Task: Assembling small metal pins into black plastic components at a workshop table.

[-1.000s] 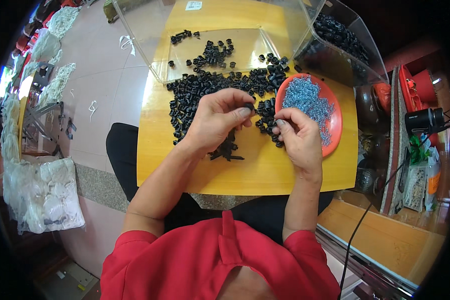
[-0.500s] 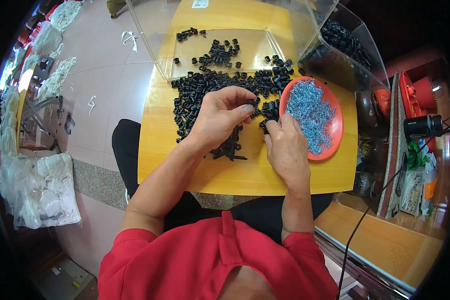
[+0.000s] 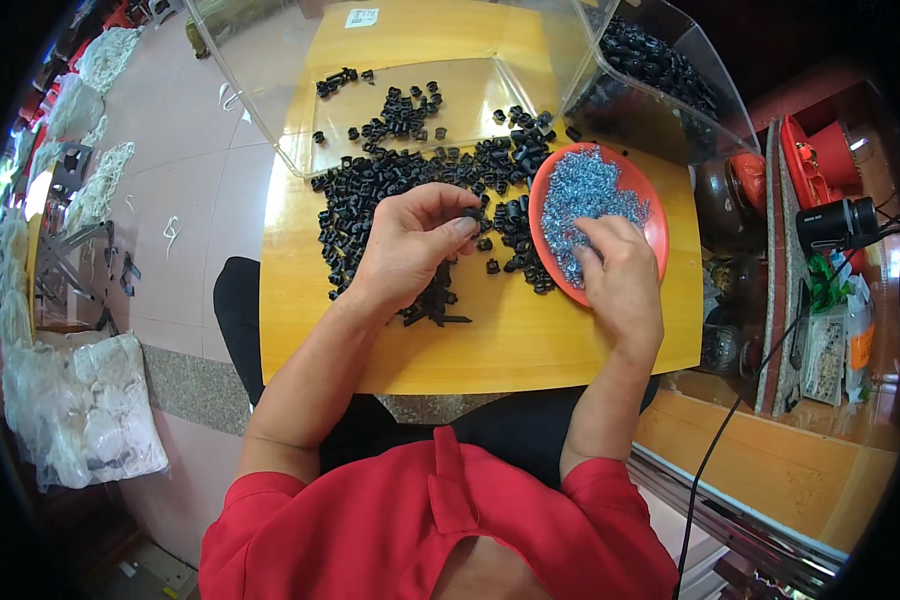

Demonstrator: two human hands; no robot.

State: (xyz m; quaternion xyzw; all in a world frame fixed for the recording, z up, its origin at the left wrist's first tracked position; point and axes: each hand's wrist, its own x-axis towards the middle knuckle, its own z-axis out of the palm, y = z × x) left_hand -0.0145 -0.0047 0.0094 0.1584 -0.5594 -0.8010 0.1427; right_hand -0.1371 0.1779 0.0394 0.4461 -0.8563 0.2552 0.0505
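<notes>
My left hand (image 3: 410,245) is pinched over the table, with a small black plastic part (image 3: 476,217) between thumb and forefinger. A red oval plate (image 3: 653,205) holds a heap of tiny shiny bluish-silver pieces (image 3: 580,185), which look like screws. Over the near side of that heap is my right hand (image 3: 622,275); its thumb and forefinger stand a little apart, their tips among the pieces. To the left of the plate, a loose pile of black plastic parts (image 3: 360,200) spreads over the yellow table (image 3: 500,345), partly hidden by my left hand.
A clear plastic bin (image 3: 670,130) with many black parts stands behind the plate. Another clear container (image 3: 290,165) lies at the table's far side, black parts inside it. Right of the table are jars (image 3: 722,345) and a black cable (image 3: 715,450); white bundles (image 3: 95,400) lie left.
My right hand has moved from the black parts beside the plate to the shiny pieces in it. My left hand still pinches the black part. The whole view has shifted slightly.
</notes>
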